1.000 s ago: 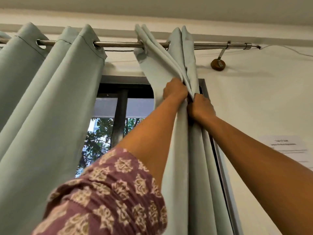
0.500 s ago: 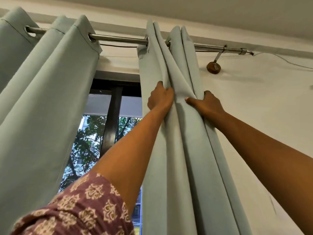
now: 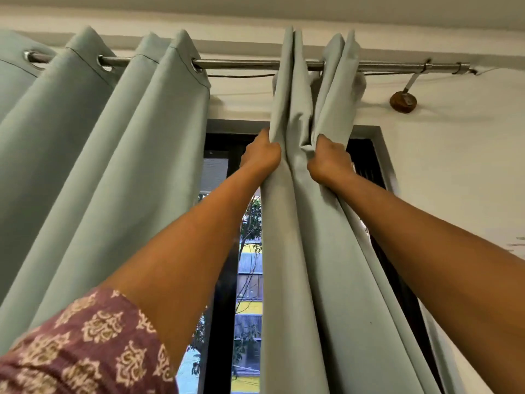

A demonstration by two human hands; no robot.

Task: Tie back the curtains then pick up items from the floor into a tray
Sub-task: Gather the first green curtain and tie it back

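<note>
Two pale green curtains hang from a metal rod [image 3: 241,64] over a dark-framed window. The right curtain [image 3: 312,251] is bunched into narrow folds in the middle of the view. My left hand [image 3: 262,155] grips its left folds high up, fingers curled into the cloth. My right hand [image 3: 328,159] grips the folds beside it at the same height, a crumple of fabric squeezed under its fingers. The left curtain [image 3: 99,172] hangs spread out in wide pleats. No tie-back, tray or floor is in view.
The rod ends at a bracket with a round brown wall mount [image 3: 402,101] on the white wall at right. The dark window frame [image 3: 224,251] shows between the curtains, with trees and buildings outside. The ceiling is close above.
Both hands have gone from pressing on the folds to gripping them. The bunched curtain now sits further left of the rod's bracket, and the view has shifted right and down.
</note>
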